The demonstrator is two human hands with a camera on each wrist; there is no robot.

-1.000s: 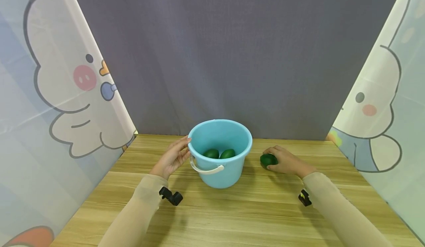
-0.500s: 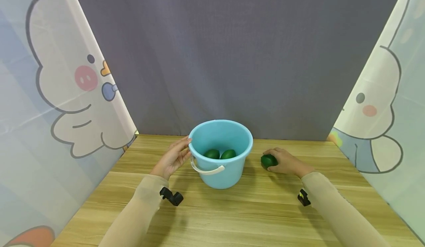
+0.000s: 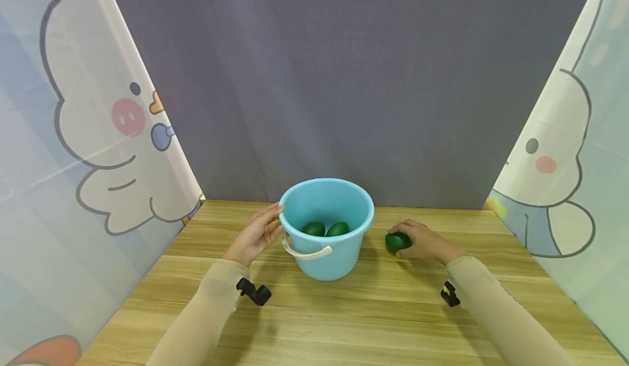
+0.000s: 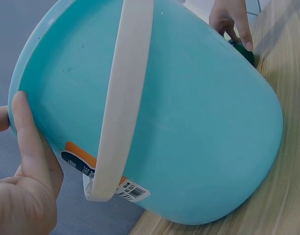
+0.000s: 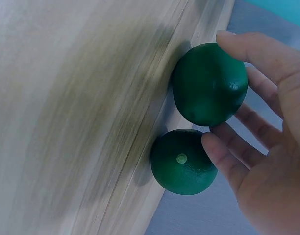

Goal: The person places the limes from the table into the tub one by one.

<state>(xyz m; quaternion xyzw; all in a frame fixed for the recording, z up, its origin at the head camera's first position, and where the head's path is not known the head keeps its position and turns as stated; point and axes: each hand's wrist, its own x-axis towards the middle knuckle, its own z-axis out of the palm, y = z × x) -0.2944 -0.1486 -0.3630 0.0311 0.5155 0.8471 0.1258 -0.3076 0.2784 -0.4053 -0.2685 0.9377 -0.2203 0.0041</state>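
A light blue bucket (image 3: pixel 326 259) with a white handle (image 3: pixel 309 255) stands upright on the wooden table. Two green limes (image 3: pixel 313 229) lie inside it. My left hand (image 3: pixel 253 236) holds the bucket's left rim, its fingers on both sides of the edge in the left wrist view. Right of the bucket, my right hand (image 3: pixel 420 241) has thumb and fingers around another lime (image 5: pixel 210 84), which is low at the table surface. In the right wrist view, a further lime (image 5: pixel 183 164) sits beside it, touched by a fingertip. The head view hides that lime behind the hand.
The wooden table (image 3: pixel 339 328) reaches back to a grey curtain (image 3: pixel 344 82). Cartoon-printed cloths (image 3: pixel 88 136) flank it on both sides. A label (image 4: pixel 133 190) is stuck on the bucket's side. Each wrist wears a small black camera (image 3: pixel 254 291).
Almost nothing differs. The lime in my right hand shifts very slightly; the left hand and the bucket stay in place.
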